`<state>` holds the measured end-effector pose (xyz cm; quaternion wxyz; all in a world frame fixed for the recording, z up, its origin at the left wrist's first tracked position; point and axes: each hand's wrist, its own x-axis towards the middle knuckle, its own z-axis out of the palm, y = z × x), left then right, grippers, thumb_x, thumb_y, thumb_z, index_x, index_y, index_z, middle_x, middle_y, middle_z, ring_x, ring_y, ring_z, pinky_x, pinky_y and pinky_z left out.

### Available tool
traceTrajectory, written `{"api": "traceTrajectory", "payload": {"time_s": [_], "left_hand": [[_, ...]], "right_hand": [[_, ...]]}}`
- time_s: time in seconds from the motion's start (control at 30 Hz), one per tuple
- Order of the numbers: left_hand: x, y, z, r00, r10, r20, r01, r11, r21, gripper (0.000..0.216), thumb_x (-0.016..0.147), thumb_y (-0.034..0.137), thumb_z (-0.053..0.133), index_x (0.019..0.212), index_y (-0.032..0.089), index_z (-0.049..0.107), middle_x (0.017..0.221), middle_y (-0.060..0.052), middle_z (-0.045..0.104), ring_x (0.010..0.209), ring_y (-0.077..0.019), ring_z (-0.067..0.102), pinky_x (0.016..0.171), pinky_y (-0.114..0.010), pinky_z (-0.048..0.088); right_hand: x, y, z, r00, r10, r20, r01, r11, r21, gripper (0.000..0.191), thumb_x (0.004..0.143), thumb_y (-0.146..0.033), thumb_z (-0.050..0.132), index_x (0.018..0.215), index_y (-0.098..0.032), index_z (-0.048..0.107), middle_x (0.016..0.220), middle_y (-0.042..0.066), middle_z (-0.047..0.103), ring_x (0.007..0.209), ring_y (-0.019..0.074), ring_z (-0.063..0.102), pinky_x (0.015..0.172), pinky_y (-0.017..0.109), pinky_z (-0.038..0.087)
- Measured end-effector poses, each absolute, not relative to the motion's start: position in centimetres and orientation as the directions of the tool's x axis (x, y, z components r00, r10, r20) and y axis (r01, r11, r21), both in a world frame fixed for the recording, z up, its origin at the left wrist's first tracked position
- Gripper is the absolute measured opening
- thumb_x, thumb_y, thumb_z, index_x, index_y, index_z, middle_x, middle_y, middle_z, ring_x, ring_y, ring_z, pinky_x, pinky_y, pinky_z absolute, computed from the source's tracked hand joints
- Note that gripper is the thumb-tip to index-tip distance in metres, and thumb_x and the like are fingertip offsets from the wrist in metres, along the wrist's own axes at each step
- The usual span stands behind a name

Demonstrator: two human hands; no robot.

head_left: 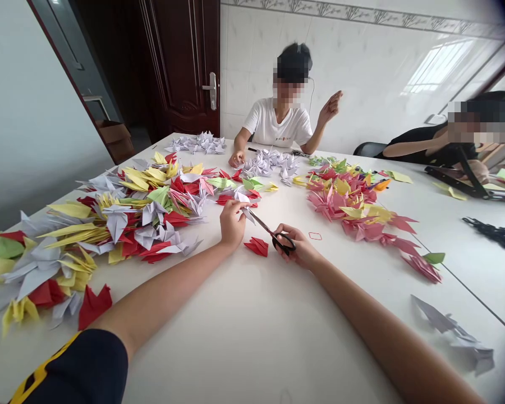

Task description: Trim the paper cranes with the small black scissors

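My left hand (pixel 232 223) is closed in a pinch on a small white folded paper piece (pixel 243 200) above the white table (pixel 252 336). My right hand (pixel 299 247) grips the black handles of a pair of scissors (pixel 273 233), whose blades point up-left and reach the white piece. A red folded paper piece (pixel 256 246) lies on the table between my two hands. A tiny red paper outline (pixel 315 236) lies just right of my right hand.
A big heap of folded paper cranes (pixel 122 216) in yellow, white, red and green covers the left. A pink and yellow heap (pixel 353 205) lies right of centre. White cranes (pixel 269 163) sit before a person in a white shirt (pixel 284 120). Another person (pixel 441 140) sits far right.
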<state>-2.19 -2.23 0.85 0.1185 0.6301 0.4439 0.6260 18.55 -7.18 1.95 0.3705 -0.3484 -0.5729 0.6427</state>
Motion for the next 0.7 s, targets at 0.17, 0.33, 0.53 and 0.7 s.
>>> {"api": "traceTrajectory", "payload": {"time_s": [0.17, 0.33, 0.53, 0.7], "left_hand": [[-2.19, -2.13, 0.97, -0.193, 0.703, 0.684, 0.422, -0.57, 0.705, 0.045, 0.072, -0.01, 0.053, 0.095, 0.023, 0.074, 0.095, -0.003, 0.064, 0.094, -0.0177, 0.062, 0.081, -0.029, 0.051], [-2.15, -2.17, 1.02, -0.184, 0.69, 0.7, 0.412, -0.593, 0.692, 0.043, 0.072, -0.009, 0.055, 0.095, 0.022, 0.073, 0.095, -0.003, 0.066, 0.092, -0.0174, 0.062, 0.082, -0.029, 0.05], [-2.2, -2.23, 1.16, -0.18, 0.715, 0.676, 0.409, -0.571, 0.712, 0.04, 0.072, -0.007, 0.055, 0.093, 0.022, 0.072, 0.096, -0.003, 0.067, 0.094, -0.0181, 0.063, 0.08, -0.029, 0.05], [-2.2, -2.13, 1.13, -0.178, 0.723, 0.667, 0.405, -0.564, 0.72, 0.04, 0.072, -0.007, 0.054, 0.092, 0.022, 0.072, 0.096, -0.003, 0.067, 0.094, -0.018, 0.063, 0.079, -0.029, 0.05]], "right_hand": [[18.72, -7.03, 1.86, -0.463, 0.886, -0.019, -0.068, -0.057, -0.996, 0.047, 0.074, -0.056, 0.078, 0.09, -0.022, 0.051, 0.058, -0.001, 0.065, 0.034, 0.0088, 0.048, 0.032, 0.018, 0.021], [18.64, -7.12, 1.91, -0.483, 0.876, -0.005, -0.098, -0.06, -0.993, 0.047, 0.075, -0.058, 0.077, 0.09, -0.022, 0.05, 0.059, -0.003, 0.064, 0.037, 0.0087, 0.049, 0.034, 0.019, 0.022], [18.38, -7.2, 1.9, -0.425, 0.905, -0.023, -0.04, -0.044, -0.998, 0.048, 0.072, -0.058, 0.079, 0.09, -0.022, 0.051, 0.057, -0.003, 0.063, 0.035, 0.0085, 0.046, 0.034, 0.019, 0.021], [18.13, -7.19, 1.54, -0.41, 0.912, -0.029, -0.023, -0.042, -0.999, 0.046, 0.07, -0.054, 0.081, 0.085, -0.022, 0.05, 0.052, -0.006, 0.06, 0.034, 0.0081, 0.043, 0.035, 0.019, 0.028]]}}
